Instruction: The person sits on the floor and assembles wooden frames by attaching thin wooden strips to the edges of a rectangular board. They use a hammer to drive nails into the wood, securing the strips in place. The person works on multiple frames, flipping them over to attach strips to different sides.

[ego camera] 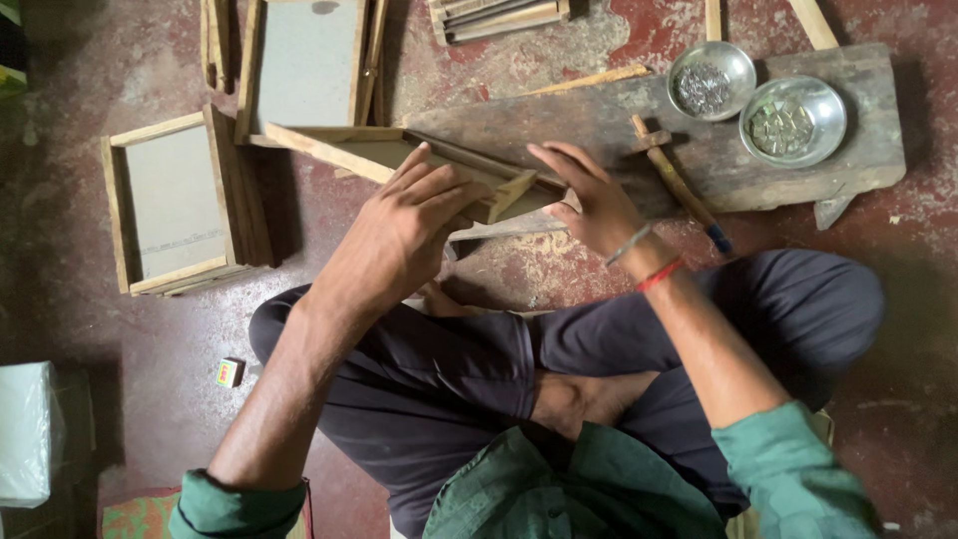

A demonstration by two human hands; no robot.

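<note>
The fingers of the left hand (pixel 404 225) are bent and wrapped over the near edge of a wooden frame (pixel 399 155), holding it. The fingers of the right hand (pixel 589 200) are spread out and press down on the frame's pointed corner, with the thumb tucked under. The frame is made of thin, pale strips of wood with a flat grey board inside. It lies tilted, with one end on a thick, rough, dark plank (pixel 699 140) and the rest over the floor in front of the person's crossed legs.

On the plank, just right of the right hand, lies a small hammer (pixel 674 180) with a wooden handle. Farther right sit two round shiny metal bowls (pixel 753 100), each with small metal bits inside.

More frames (pixel 180 205) of the same kind lie flat on the left and at the top, well apart from the hands. A tiny box (pixel 230 372), yellow, red and green, sits on the floor by the left knee. A white bag (pixel 25 429) shows at the left edge.

The floor (pixel 539 265) is worn red and grey, scratched. There is bare floor between the plank and the legs.
</note>
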